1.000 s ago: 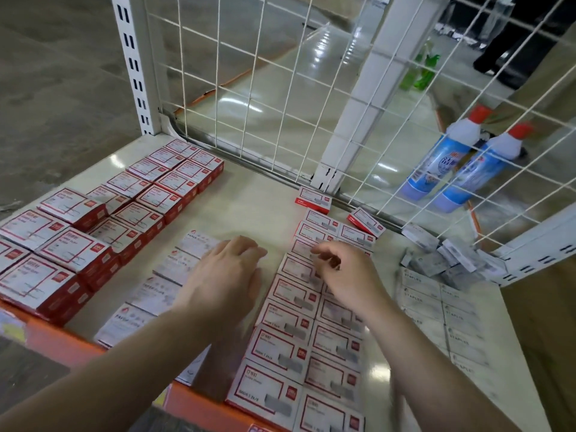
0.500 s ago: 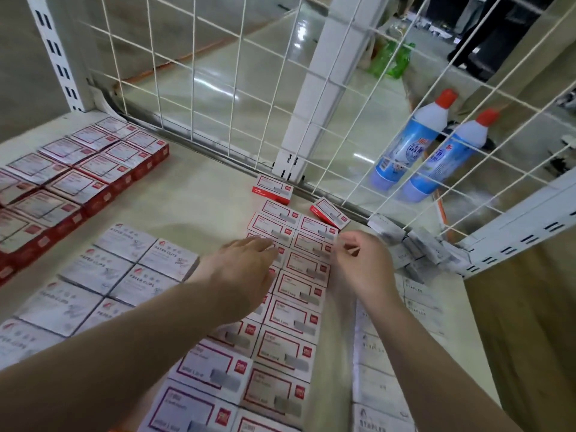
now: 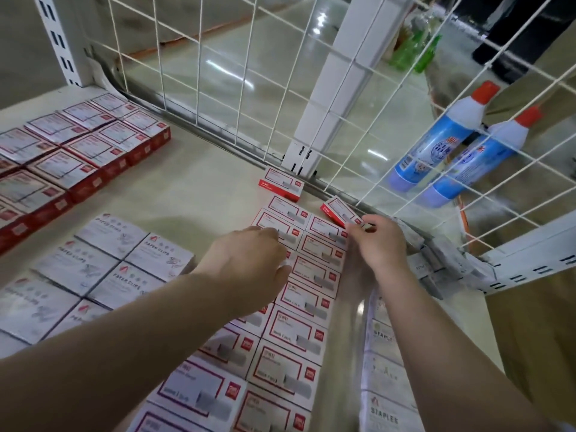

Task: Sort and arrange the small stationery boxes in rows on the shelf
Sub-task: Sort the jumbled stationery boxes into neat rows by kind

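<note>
Right hand pinches tilted red staple box; left hand rests flat on rows. We square box flush at far end.

A pale shelf carries staple boxes under both hands, paper-clip boxes and red boxes to their left.

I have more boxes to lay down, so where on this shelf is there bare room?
The widest bare patch of shelf lies between the tall red boxes, the paper clip boxes and the wire mesh. A narrow strip runs between the red-bordered rows and the staples boxes. The right rear corner, with its grey pile, is crowded.
</note>
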Available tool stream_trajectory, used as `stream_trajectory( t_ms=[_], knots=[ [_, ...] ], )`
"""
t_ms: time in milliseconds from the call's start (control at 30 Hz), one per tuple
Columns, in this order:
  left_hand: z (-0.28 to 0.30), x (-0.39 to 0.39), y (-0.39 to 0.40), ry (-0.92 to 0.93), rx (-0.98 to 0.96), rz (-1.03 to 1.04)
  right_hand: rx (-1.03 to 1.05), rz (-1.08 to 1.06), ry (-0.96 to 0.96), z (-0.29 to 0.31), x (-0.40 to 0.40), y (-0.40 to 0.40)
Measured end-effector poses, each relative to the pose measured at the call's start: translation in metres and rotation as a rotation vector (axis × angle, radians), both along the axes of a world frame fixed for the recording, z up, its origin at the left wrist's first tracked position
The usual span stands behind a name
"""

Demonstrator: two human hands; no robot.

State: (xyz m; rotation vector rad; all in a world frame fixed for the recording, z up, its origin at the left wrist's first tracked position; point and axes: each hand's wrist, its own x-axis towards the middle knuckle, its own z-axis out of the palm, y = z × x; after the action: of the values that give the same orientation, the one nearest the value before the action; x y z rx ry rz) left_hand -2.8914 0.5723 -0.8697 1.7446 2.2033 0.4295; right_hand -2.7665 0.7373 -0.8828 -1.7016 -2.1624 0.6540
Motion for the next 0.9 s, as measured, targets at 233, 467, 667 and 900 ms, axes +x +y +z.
stream_trajectory(
  t_ms=[233, 467, 667, 900],
  knots=[
    [0.0, 0.001, 0.001, -0.024, 0.013, 0.016, 0.066, 0.053, -0.028, -0.006, 0.005, 0.009],
    [0.0, 0.004, -0.002, -0.061, 0.019, 0.039, 0.184, 0.074, -0.048, -0.003, 0.008, 0.005],
    [0.002, 0.007, -0.006, -0.113, -0.004, 0.08, 0.34, 0.047, -0.037, 0.011, 0.015, 0.004],
    [0.01, 0.005, -0.016, -0.303, -0.005, 0.141, 0.337, 0.203, 0.027, 0.022, 0.028, -0.034]
  ],
)
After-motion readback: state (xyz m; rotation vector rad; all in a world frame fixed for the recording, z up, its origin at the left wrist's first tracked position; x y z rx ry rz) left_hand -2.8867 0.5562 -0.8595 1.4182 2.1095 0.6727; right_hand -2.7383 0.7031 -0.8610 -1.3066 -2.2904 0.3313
